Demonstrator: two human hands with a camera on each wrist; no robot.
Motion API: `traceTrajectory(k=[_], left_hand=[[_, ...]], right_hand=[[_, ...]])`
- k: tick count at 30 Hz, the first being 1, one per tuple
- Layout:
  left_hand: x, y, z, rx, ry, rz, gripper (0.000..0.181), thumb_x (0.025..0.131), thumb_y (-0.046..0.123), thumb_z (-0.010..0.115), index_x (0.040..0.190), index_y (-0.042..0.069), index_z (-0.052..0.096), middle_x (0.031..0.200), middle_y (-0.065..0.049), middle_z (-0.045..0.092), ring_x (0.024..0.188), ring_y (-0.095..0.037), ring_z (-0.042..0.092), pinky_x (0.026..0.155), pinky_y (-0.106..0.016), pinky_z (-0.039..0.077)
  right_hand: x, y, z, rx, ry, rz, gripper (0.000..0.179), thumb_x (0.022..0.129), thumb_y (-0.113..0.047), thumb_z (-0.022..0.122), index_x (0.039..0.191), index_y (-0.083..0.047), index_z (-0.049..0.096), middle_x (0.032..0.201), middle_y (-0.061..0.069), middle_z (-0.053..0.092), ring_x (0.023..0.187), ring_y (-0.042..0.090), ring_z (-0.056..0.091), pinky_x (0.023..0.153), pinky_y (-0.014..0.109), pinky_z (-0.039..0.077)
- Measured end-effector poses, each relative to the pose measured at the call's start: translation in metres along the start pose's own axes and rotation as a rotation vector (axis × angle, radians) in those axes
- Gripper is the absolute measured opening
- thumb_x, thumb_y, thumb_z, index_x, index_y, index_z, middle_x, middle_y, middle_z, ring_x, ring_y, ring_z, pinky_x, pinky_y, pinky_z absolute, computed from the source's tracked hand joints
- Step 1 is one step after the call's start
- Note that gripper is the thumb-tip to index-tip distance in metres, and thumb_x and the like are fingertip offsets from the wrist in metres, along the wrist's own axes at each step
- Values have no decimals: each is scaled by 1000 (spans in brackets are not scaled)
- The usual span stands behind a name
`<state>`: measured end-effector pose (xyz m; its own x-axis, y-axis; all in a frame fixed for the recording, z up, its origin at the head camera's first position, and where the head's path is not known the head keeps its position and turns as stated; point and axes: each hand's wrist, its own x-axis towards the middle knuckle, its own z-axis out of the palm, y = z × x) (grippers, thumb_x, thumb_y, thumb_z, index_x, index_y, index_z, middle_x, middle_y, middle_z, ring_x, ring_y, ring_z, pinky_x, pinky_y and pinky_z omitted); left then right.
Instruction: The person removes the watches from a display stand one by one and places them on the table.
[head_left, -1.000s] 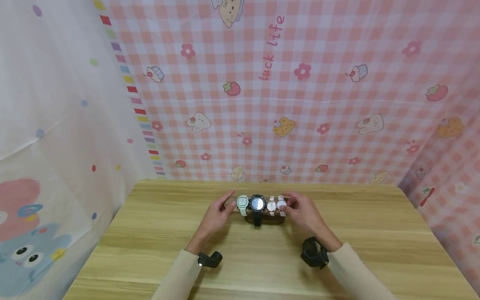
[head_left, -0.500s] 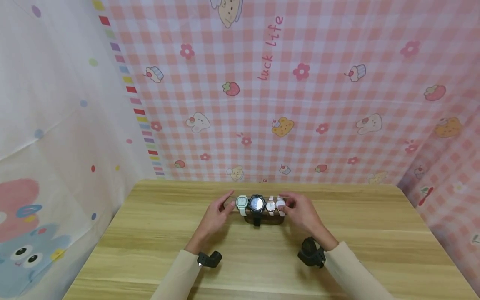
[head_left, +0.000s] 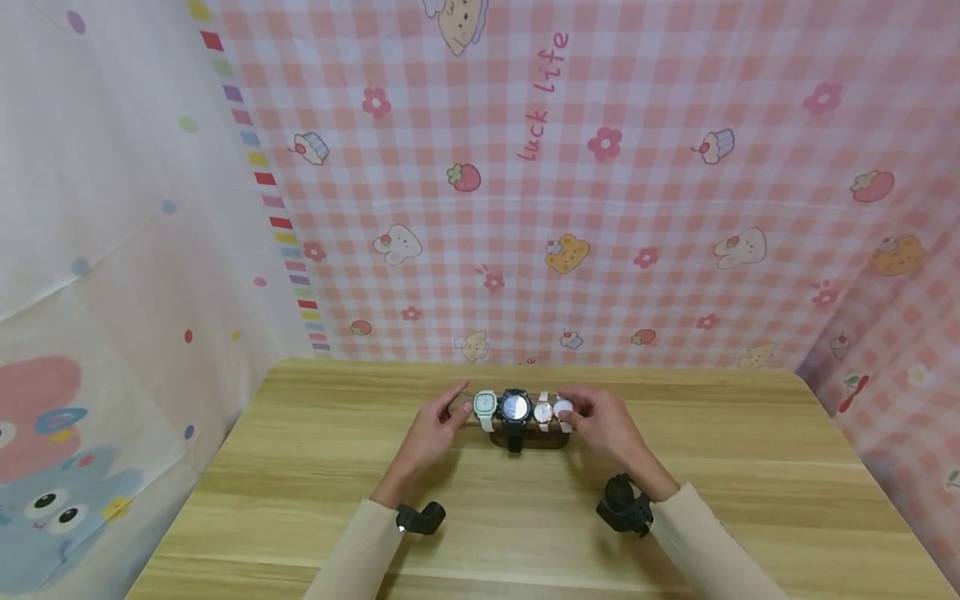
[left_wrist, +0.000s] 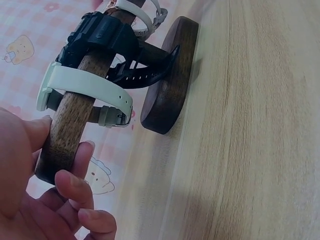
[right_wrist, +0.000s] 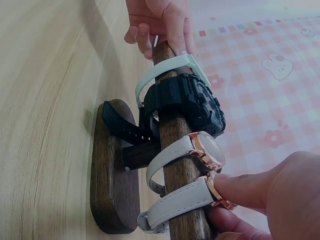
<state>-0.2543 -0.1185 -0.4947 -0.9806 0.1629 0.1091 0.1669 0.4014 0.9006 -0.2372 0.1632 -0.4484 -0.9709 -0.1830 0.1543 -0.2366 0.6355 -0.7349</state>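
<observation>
A dark wooden watch stand with a crossbar above an oval base stands on the table. My left hand pinches the bar's left end between thumb and fingers. Along the bar sit a pale green square watch, a chunky black watch with its strap tail hanging loose, and a white-strapped rose-gold watch. Outermost at the right end is a second white-strapped watch; my right hand pinches its case between thumb and finger. Its dial is partly hidden by the thumb.
The stand is near the back of the wood-grain table. Behind it hangs a pink checked cloth, with a white patterned cloth on the left. Black wrist cameras are strapped to both wrists.
My right wrist has shifted very slightly to the left. The left hand, the stand and the watches look the same as before.
</observation>
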Motion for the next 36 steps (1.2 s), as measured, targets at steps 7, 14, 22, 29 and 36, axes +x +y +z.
traceTrajectory(k=[7,14,22,29,36], left_hand=[[0,2,1,10,-3,10,50,101,26,58,149,16,47,76,-2,48,70,-15,46,62,-25,41],[2,2,1,5,-6,10,50,101,26,58,148,15,47,75,-2,46,69,-14,44,60,-24,40],[1,2,1,-13,-3,3,49,101,25,59,148,20,48,75,-2,48,67,-13,45,58,-24,40],[0,2,0,-9,-3,-3,48,101,26,58,148,22,48,77,-3,49,70,-14,46,60,-24,41],[-1,1,-1,-1,-5,-11,47,102,26,58,148,25,48,77,-2,48,68,-13,46,59,-23,40]], right_hand=[[-1,3,-3,-1,-1,9,33,90,-7,71,122,-1,68,78,2,61,69,14,53,57,25,43],[-4,8,-12,8,7,38,32,91,-8,70,123,-2,68,78,3,61,69,15,52,57,26,41],[-7,17,-20,34,21,77,33,92,-9,68,125,-2,67,82,5,62,70,17,53,56,26,42],[-13,26,-28,51,55,85,31,93,-9,68,123,-3,68,83,7,63,70,16,55,54,26,42],[-18,33,-32,76,82,96,30,92,-9,68,121,-4,69,88,8,67,71,20,60,55,26,46]])
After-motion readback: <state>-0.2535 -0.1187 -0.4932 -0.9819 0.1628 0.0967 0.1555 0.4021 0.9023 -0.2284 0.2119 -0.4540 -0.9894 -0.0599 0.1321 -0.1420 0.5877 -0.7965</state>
